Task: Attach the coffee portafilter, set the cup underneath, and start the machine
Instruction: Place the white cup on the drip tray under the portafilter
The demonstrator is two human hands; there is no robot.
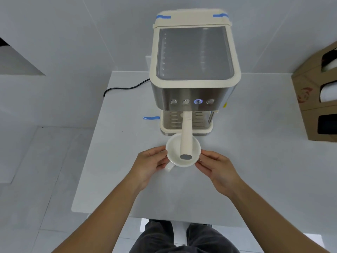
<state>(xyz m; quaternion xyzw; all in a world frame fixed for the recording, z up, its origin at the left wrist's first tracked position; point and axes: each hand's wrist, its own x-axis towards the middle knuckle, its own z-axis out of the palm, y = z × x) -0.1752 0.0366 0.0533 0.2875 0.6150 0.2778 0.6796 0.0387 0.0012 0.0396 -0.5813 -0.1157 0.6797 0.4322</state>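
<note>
1. A white table (113, 172) is filling the middle of the scene, with a cardboard box (310, 92) standing at its far right edge.
2. A cream and steel coffee machine (194, 70) is sitting at the far side of the table, one of its four front buttons (198, 101) glowing blue (third from the left); a black cable (125, 87) is trailing off to its left.
3. The portafilter (186, 133) is sitting locked in the machine, its cream handle reaching out toward the near side, over the cup.
4. The white cup (175, 152) is being held just near of the drip tray (202, 123), probably resting on the table, its handle pointing near-left.
5. The left hand (149, 166) is gripping the cup's left rim with thumb and fingers.
6. The right hand (216, 169) is pinching the right rim.
</note>
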